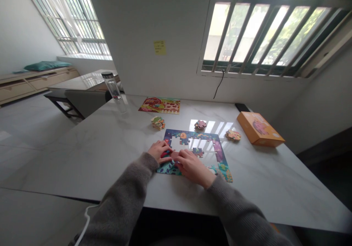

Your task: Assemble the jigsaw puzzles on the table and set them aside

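A partly assembled jigsaw puzzle (224, 167) lies on the white marbled table, its border joined around a gap where the tabletop shows. My left hand (159, 152) rests on its left edge, thumb and fingers apart over a red patch. Between the fingertips of my right hand (191, 166) is a reddish-brown puzzle piece (174, 155), low over the lower left of the gap and partly hidden by the fingers. Inside the border sit a dark blue piece with an orange figure (183, 138) and a separate dark piece (198, 152).
Beyond the puzzle are three piles of pieces: left (158, 122), middle (200, 124) and right (233, 135). A farm picture (160, 105) lies near the wall. An orange box (260, 128) stands right, beside a black object (242, 107). A glass bottle (111, 86) stands at the far left corner.
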Demonstrator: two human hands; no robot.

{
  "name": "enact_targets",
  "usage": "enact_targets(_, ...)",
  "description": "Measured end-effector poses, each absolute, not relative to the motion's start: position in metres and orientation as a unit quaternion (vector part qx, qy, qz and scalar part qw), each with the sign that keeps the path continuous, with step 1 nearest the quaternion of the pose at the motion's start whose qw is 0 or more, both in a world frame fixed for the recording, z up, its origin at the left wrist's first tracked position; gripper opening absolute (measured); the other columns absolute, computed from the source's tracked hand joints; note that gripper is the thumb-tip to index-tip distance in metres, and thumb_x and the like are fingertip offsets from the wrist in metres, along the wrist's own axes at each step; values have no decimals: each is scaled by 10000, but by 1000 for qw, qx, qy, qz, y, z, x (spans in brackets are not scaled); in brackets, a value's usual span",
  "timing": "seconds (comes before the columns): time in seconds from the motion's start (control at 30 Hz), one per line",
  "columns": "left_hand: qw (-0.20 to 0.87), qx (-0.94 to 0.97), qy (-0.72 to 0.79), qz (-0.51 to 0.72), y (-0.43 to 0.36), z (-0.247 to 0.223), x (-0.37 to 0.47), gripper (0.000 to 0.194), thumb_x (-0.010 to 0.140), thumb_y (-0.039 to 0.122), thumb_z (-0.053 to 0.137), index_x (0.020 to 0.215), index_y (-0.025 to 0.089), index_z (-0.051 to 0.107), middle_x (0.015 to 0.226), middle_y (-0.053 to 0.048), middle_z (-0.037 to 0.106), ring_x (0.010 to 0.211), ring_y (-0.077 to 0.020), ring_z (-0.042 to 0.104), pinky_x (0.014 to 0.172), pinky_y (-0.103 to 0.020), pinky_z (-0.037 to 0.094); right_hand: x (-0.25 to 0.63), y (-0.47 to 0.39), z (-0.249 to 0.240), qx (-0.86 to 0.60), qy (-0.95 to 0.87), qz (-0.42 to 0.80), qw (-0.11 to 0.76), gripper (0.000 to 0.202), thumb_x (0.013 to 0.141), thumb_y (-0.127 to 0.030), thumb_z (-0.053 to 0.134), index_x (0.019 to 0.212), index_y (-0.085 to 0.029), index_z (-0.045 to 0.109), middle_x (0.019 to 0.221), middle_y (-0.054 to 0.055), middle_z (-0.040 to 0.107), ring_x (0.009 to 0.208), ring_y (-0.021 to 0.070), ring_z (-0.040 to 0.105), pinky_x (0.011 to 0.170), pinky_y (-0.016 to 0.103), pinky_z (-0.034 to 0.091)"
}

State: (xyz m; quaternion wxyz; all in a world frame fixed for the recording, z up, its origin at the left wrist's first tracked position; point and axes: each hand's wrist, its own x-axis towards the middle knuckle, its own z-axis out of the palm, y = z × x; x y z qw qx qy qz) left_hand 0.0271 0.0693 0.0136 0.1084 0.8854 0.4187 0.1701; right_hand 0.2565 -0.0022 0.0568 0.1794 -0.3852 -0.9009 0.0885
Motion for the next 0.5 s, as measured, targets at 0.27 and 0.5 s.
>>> enact_targets(0.27, 102, 899, 392, 167, 63, 17, 30, 253, 866, 422, 687, 1097, 326, 727, 1169, -46, 616, 1061, -262, 507, 914, -402, 389, 256, -37, 54, -406, -900, 63, 149, 300, 904, -181, 633, 1201, -217, 607, 1193, 95, 599, 1088, 264, 517, 945, 429, 485)
enact_targets(0.5, 142, 900, 379, 162, 60, 20, 32, 154, 888, 370, 671, 1011, 332, 756, 1172, -12, 655, 1085, -249, 506, 937, -397, 356, 256, -35, 51, -418, -890, 85, 160, 262, 917, -158, 621, 1169, -228, 628, 1188, 72, 625, 1090, 255, 524, 959, 418, 490)
